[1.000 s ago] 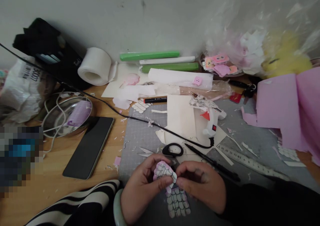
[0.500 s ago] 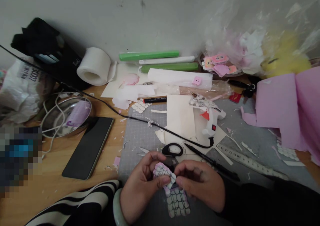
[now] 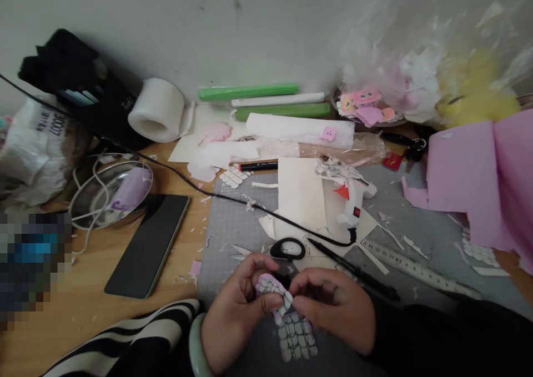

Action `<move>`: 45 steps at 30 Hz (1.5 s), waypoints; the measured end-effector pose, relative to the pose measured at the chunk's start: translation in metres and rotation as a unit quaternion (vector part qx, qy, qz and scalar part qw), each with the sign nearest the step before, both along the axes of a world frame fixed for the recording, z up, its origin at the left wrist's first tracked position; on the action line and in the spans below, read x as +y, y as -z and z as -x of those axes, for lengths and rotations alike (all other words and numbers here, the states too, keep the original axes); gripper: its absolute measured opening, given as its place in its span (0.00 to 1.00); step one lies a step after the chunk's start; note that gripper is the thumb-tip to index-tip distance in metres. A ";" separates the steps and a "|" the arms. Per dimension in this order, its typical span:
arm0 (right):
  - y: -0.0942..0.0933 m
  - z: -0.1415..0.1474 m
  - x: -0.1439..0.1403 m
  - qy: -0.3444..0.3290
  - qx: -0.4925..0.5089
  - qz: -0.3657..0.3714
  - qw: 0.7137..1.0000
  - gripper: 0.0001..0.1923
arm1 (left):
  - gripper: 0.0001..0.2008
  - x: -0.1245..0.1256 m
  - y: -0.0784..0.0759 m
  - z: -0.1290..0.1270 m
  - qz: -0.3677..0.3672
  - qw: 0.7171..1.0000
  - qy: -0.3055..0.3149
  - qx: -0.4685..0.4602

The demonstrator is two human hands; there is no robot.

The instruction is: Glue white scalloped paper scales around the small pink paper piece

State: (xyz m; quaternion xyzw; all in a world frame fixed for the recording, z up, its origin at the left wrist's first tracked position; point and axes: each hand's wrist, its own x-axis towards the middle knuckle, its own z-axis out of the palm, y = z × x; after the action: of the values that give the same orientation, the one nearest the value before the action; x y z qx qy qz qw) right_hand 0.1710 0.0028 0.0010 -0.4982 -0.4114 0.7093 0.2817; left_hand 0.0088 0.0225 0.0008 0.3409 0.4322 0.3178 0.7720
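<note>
My left hand, with a pale green bangle at the wrist, pinches a small pink-edged paper piece between thumb and fingers. Black outlines of rounded scales cover its white face. From the right, my right hand pinches the same piece at its right edge; the fingertips partly hide the contact. Just below lies another scale-patterned piece on the grey cutting mat. Beyond my fingers are scissors with black handles and a black pen.
A white glue gun rests on cream paper, its black cord crossing leftward. To the right lie a ruler and pink sheets. A phone, a metal bowl and a paper roll stand left.
The held paper piece has tilted slightly between my fingers. Both hands keep nearly the same place and grip.
</note>
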 end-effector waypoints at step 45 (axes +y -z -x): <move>-0.003 0.002 -0.001 -0.015 -0.077 -0.022 0.997 0.05 | 0.15 -0.003 -0.003 0.000 -0.014 0.998 0.036 0.059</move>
State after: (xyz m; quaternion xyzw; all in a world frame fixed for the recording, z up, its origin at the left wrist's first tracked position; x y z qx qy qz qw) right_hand 0.1687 0.0021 0.0040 -0.5387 -0.4552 0.6636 0.2495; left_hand 0.0086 0.0195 0.0041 0.3848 0.4601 0.2752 0.7513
